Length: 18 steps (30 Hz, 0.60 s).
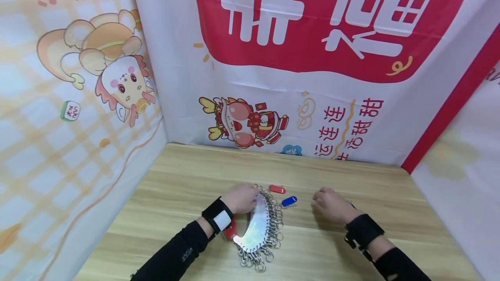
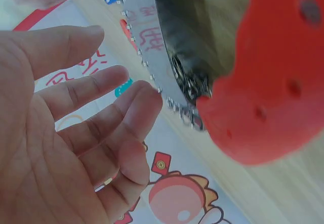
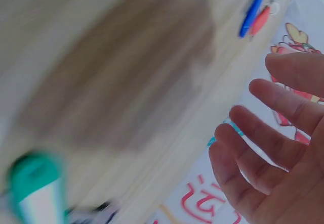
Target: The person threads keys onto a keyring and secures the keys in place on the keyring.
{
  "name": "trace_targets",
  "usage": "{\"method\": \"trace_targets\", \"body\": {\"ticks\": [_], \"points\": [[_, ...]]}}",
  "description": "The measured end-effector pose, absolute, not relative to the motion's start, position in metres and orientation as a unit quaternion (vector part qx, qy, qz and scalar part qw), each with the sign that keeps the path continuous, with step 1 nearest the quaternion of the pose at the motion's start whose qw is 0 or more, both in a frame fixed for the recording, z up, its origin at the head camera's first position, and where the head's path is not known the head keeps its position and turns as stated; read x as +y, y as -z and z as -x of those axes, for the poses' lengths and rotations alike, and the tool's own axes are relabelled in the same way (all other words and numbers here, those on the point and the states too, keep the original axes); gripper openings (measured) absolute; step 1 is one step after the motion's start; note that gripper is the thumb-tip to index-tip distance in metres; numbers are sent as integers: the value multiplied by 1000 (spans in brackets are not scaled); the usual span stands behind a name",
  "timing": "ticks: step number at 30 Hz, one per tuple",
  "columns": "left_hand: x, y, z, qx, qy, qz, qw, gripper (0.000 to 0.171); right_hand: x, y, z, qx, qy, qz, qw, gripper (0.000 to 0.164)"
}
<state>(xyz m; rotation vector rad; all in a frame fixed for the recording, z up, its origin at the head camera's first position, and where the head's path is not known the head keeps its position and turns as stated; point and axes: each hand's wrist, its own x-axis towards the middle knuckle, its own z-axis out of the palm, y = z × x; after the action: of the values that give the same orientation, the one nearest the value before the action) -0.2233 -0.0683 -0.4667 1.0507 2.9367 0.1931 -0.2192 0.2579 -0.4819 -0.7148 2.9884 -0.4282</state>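
Observation:
A crescent-shaped metal plate (image 1: 258,224) with a red handle (image 2: 273,82) lies on the table, small split rings and clips hanging along its outer edge. My left hand (image 1: 242,197) is over the plate's far end; in the left wrist view its bent fingertips (image 2: 147,95) come right up to the toothed edge, with the thumb apart. A red key tag (image 1: 277,189) and a blue key tag (image 1: 289,201) lie just right of the plate. Farther right, my right hand (image 1: 332,205) hovers above the table, fingers loosely spread and holding nothing.
A blurred green tag (image 3: 35,183) with a white label shows low in the right wrist view. Printed cloth walls (image 1: 183,112) stand at the back and both sides of the wood-grain table (image 1: 187,164).

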Motion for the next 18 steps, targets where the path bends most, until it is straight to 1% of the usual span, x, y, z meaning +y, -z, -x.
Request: {"method": "trace_targets", "body": {"ticks": [4, 9, 12, 15, 18], "points": [[-59, 470, 221, 933, -57, -354, -16, 9, 290, 489, 203, 965, 116, 235, -20, 20], [-56, 475, 219, 935, -61, -348, -24, 15, 315, 494, 190, 971, 85, 220, -49, 30], [-54, 476, 219, 936, -56, -348, -25, 18, 321, 494, 187, 973, 68, 216, -47, 34], [-48, 476, 218, 934, -46, -353, -15, 21, 324, 493, 186, 975, 59, 214, -31, 35], [-39, 475, 216, 932, -44, -361, -10, 21, 326, 493, 186, 974, 53, 220, -24, 31]]}}
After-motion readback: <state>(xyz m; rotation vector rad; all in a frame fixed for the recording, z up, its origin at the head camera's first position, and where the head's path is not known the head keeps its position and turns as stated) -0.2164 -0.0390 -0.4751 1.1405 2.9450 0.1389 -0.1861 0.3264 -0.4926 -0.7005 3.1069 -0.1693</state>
